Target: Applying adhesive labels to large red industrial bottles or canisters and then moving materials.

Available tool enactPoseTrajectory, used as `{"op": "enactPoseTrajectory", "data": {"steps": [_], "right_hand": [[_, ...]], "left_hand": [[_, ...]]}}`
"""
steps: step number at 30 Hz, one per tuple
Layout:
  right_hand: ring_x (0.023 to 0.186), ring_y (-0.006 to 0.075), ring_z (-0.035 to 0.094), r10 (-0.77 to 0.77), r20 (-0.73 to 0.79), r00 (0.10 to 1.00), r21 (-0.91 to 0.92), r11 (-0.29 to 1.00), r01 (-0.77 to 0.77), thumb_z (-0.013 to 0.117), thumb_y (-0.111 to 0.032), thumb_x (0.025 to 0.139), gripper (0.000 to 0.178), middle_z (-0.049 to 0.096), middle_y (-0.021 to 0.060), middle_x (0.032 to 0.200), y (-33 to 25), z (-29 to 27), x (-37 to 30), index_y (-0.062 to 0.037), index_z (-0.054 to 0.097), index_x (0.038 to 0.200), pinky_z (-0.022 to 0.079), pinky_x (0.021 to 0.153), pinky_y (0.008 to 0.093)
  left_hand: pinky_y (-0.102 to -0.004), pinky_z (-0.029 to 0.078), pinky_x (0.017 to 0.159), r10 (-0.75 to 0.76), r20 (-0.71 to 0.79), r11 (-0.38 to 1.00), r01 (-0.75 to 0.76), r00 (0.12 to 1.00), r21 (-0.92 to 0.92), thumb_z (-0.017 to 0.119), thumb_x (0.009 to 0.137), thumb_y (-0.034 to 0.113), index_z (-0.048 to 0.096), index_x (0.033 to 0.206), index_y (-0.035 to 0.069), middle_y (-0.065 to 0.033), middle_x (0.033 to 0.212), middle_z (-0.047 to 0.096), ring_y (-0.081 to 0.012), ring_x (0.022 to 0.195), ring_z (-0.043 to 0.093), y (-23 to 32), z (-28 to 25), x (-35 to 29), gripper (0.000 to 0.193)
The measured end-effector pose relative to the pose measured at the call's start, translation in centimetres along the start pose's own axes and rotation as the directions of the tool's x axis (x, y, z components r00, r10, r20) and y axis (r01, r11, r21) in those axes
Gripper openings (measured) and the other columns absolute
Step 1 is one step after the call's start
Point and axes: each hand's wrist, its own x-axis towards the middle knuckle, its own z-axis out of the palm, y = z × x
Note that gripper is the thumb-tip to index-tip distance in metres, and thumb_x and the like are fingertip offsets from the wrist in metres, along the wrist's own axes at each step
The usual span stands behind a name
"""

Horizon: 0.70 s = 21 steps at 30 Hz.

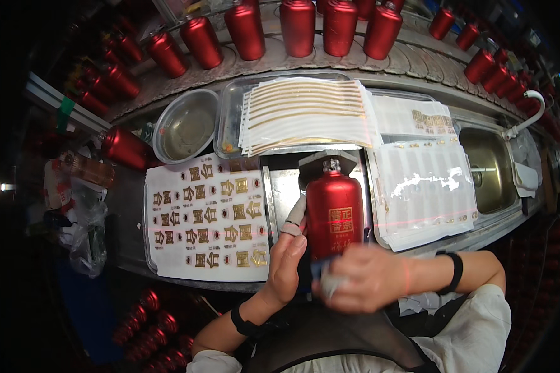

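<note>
A red metallic bottle [335, 202] with gold print lies in front of me, its bare neck pointing away against a dark rest [348, 163]. My left hand [284, 264] is along its left side, fingers stretched out, with pale coverings on the fingers and a dark band round one. Over the bottle's lower end is my right hand [364, 280], closed and smeared by motion. Something whitish and blue [331, 283] shows at its fingers; I cannot tell whether it is a cloth or finger coverings. The bottle's lower end is hidden.
On the left lies a sheet of gold character stickers [190, 217]. Beyond are a plastic bowl [185, 127] and a stack of gold-striped sheets [308, 115]. Transparent sticker sheets [423, 189] lie right, beside a sink [491, 168]. Red bottles [246, 31] line a conveyor [410, 59].
</note>
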Motion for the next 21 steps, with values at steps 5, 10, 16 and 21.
{"op": "enactPoseTrajectory", "data": {"steps": [5,10,16,21], "right_hand": [[0.065,0.0206,0.06,0.256,-0.299,0.919,-0.064,0.956,-0.287,0.072,-0.007,0.067,0.023,0.059,0.0058,0.072,3.5,-0.3,-2.8,-0.0072,0.066,0.089,0.048,0.057,0.037],[0.067,0.0184,0.062,0.449,-0.362,0.817,0.169,0.893,-0.416,0.074,-0.003,0.068,0.026,0.062,0.0079,0.073,2.5,-0.4,-2.8,-0.0044,0.068,0.093,0.05,0.056,0.0339],[0.07,0.0227,0.062,0.222,-0.361,0.906,0.118,0.974,-0.192,0.073,-0.004,0.073,0.021,0.062,0.0096,0.08,2.2,0.0,-3.1,-0.0038,0.066,0.092,0.05,0.059,0.0346],[0.073,0.0229,0.062,0.174,-0.394,0.902,0.013,0.983,-0.184,0.073,-0.008,0.07,0.022,0.058,0.0056,0.078,1.7,-0.3,-3.4,-0.0066,0.063,0.09,0.049,0.063,0.0338]], "left_hand": [[-0.0402,0.015,0.119,-0.019,-0.008,1.0,0.02,1.0,0.014,0.035,0.097,0.026,0.013,0.151,-0.006,-0.0188,0.159,0.019,-0.0277,0.147,0.02,0.6,0.0,-0.5,0.067],[-0.036,0.017,0.118,-0.001,-0.032,1.0,0.001,0.999,-0.016,0.037,0.097,0.016,0.014,0.15,-0.009,-0.0209,0.155,0.025,-0.026,0.144,0.026,0.6,0.4,-0.3,0.064],[-0.0361,0.019,0.117,0.04,-0.019,0.998,-0.039,0.999,0.042,0.038,0.098,0.017,0.016,0.15,-0.009,-0.021,0.154,0.028,-0.0262,0.143,0.029,0.1,0.3,-0.2,0.062],[-0.0373,0.029,0.113,0.039,-0.089,0.99,-0.026,0.995,0.142,0.046,0.1,0.016,0.03,0.146,-0.007,-0.0191,0.146,0.041,-0.0245,0.135,0.04,0.8,-0.6,0.2,0.054]]}}
